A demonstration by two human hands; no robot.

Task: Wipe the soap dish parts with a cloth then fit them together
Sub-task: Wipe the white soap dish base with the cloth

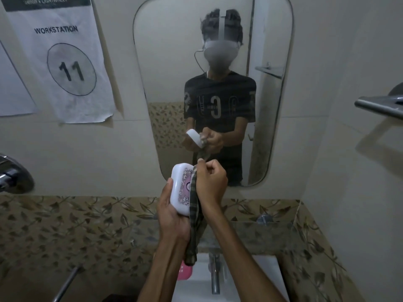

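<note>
My left hand [172, 212] grips a white soap dish lid [181, 188] with a purple floral print, held upright at chest height in front of the mirror. Against the lid's right side lies a dark checked cloth [194, 216], bunched in my right hand [210, 184], whose fingers are curled round it. The cloth's loose end hangs down between my forearms. A pink soap dish part [185, 272] rests on the left rim of the white basin [265, 269], partly hidden by the hanging cloth.
A chrome tap [214, 273] rises from the basin below my arms. The wall mirror [218, 62] is straight ahead. A towel bar [379, 105] juts out at the right, a chrome fitting [13, 179] at the left, and a metal rod [67, 282] at lower left.
</note>
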